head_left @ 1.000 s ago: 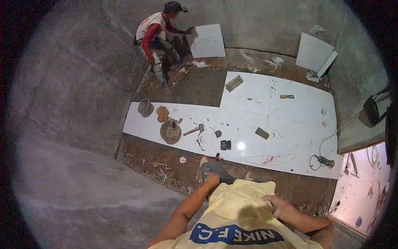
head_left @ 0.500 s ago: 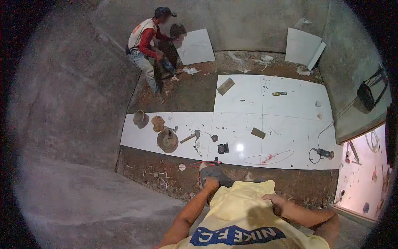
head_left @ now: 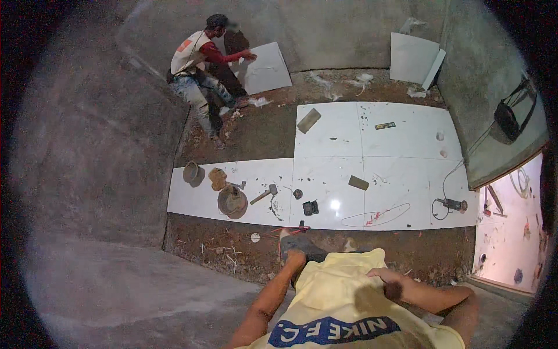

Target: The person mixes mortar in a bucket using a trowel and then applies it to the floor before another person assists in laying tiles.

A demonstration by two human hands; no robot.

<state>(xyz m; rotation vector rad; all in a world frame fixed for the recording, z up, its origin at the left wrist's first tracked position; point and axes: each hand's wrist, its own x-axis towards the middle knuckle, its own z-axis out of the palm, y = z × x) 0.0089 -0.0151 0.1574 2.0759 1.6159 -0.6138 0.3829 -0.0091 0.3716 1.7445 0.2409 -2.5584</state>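
Note:
My left forearm reaches forward from the lower edge, and my left hand ends at a dark grey shape by the soil strip; its fingers are hidden. My right hand rests on my yellow shirt and holds nothing. White floor tiles lie ahead of me, strewn with tools. Among them are a hammer, a round pan, a small dark block and an angle grinder with its cable.
At the far wall a person crouches, holding a loose white tile. More tiles lean in the far right corner. Bare soil lies between the tiles and the grey concrete walls. A doorway opens at right.
The view has shifted a little, so the room sits lower and further left in the picture. My hands have kept their places. The crouching person still holds the tile.

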